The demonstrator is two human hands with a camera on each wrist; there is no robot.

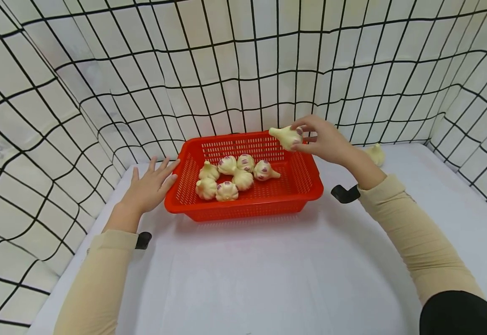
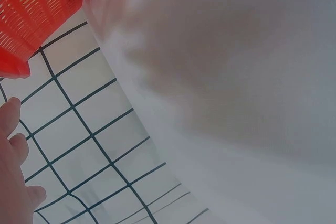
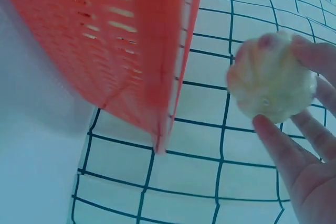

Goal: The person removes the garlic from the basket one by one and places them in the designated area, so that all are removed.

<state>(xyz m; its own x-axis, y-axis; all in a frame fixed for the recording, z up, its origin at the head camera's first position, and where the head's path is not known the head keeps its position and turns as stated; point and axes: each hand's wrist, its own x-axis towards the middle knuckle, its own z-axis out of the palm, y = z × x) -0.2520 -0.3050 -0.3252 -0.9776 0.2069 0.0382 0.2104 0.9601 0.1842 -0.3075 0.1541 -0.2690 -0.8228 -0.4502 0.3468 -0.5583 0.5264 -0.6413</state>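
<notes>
A garlic bulb (image 1: 287, 137) is pinched between the thumb and fingers of my right hand (image 1: 325, 142), above the back right corner of a red plastic basket (image 1: 243, 211). The right wrist view shows the same garlic bulb (image 3: 273, 77) from its rounded root end, with the basket wall (image 3: 121, 51) beside it. Several garlic bulbs (image 1: 228, 190) lie inside the basket, mostly in its left half and middle. My left hand (image 1: 149, 186) has its fingers spread, fingertips at the left rim of the basket. In the left wrist view part of the left hand (image 2: 13, 177) shows below the basket corner.
Another garlic bulb (image 1: 376, 154) sits on the white table (image 1: 243, 270) to the right, partly hidden behind my right forearm. A black wire grid (image 1: 256, 70) over white panels encloses the back and both sides.
</notes>
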